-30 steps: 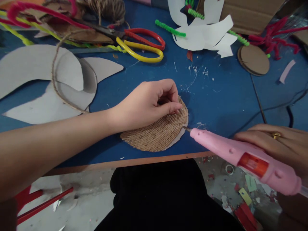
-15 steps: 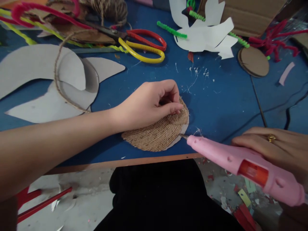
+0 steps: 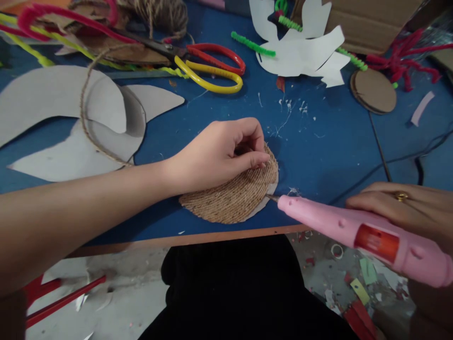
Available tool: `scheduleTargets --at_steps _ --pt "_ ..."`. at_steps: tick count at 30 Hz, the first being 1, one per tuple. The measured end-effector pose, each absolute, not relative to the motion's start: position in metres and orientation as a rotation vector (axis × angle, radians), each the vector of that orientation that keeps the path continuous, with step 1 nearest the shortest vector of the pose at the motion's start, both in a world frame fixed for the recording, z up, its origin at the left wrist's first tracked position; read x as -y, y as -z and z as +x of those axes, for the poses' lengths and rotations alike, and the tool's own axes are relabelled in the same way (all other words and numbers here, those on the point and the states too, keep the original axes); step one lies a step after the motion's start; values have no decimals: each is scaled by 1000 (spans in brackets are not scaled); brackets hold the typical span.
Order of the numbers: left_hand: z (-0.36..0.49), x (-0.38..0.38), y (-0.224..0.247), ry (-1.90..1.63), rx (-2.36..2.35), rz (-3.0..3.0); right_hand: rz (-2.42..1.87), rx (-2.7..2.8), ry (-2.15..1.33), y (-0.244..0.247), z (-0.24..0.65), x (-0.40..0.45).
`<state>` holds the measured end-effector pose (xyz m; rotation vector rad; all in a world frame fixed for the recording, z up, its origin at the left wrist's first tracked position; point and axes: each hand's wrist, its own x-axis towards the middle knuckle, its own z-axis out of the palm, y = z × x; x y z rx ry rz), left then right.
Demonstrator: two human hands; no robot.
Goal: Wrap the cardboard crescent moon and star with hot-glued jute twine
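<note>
My left hand (image 3: 226, 153) rests on an oval card piece covered with rows of jute twine (image 3: 230, 203). Its thumb and fingers are pinched together near the piece's right end; what lies between them is hidden. A strip of bare white card (image 3: 261, 206) shows along the lower right edge. My right hand (image 3: 399, 203) is closed around a pink hot glue gun (image 3: 325, 215), whose metal nozzle touches or nearly touches the edge of the twine rows. A loose strand of twine (image 3: 83, 111) loops over grey card shapes (image 3: 46, 89) and passes behind my left forearm.
Scissors (image 3: 212, 87) with red and yellow handles lie behind my left hand, near a twine ball (image 3: 163, 19). White card cutouts (image 3: 297, 54), green pipe cleaners (image 3: 253, 44) and round cardboard discs (image 3: 375, 90) lie farther back. A dark cable (image 3: 420, 170) runs at right.
My right hand and the glue gun have shifted slightly right and up, the nozzle moving along the card's edge. My left hand has stayed in place.
</note>
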<state>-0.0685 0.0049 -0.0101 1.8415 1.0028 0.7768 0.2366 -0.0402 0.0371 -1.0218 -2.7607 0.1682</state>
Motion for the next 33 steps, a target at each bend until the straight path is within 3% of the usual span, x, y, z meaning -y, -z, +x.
scheduleTargets --at_steps 15,33 --pt "-68 -5 11 -775 -1002 1834 -1112 2670 -129 -46 224 38" --pt "-68 -4 7 -734 -1029 1858 -822 2836 52 -48 223 38"
